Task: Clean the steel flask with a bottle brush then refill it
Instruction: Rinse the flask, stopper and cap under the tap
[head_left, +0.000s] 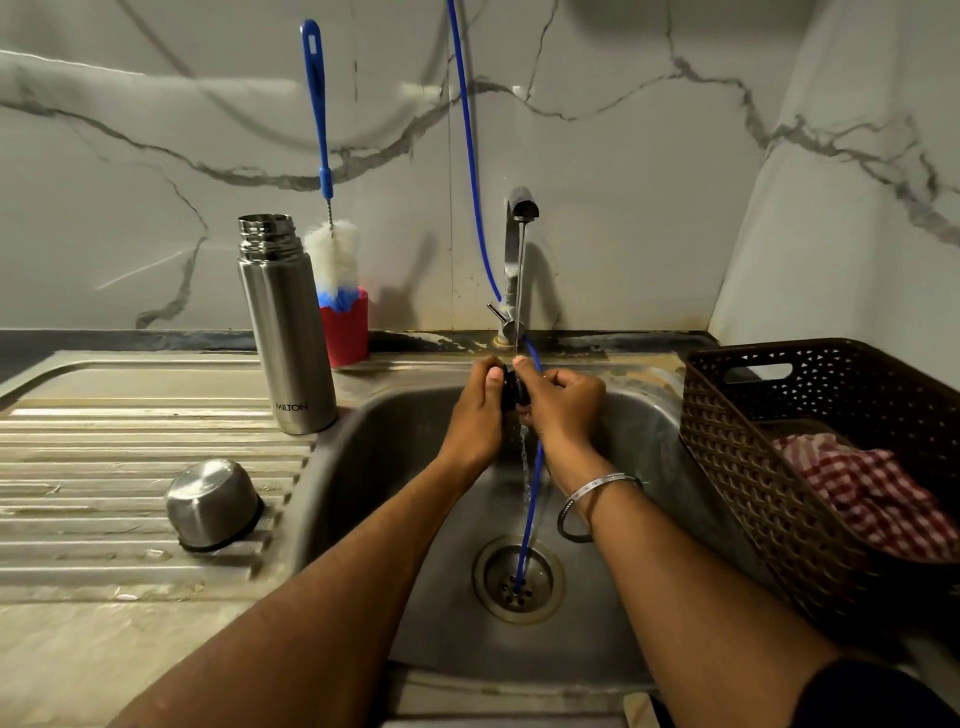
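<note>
Both hands meet over the sink (374, 467) under the running tap (519, 218): left hand (475, 410) and right hand (563, 405) grasp a small black part (511, 391), perhaps the flask's stopper. The open steel flask (285, 322) stands at ten o'clock from them, the bottle brush (332, 249) just behind it.

Grey-veined white marble wall (623, 156) panels rise behind a steel sink (363, 467) set in a worn table (78, 649). A tap (517, 260) stands at the back edge. A dark woven basket (753, 467) sits right. Light is dim.
</note>
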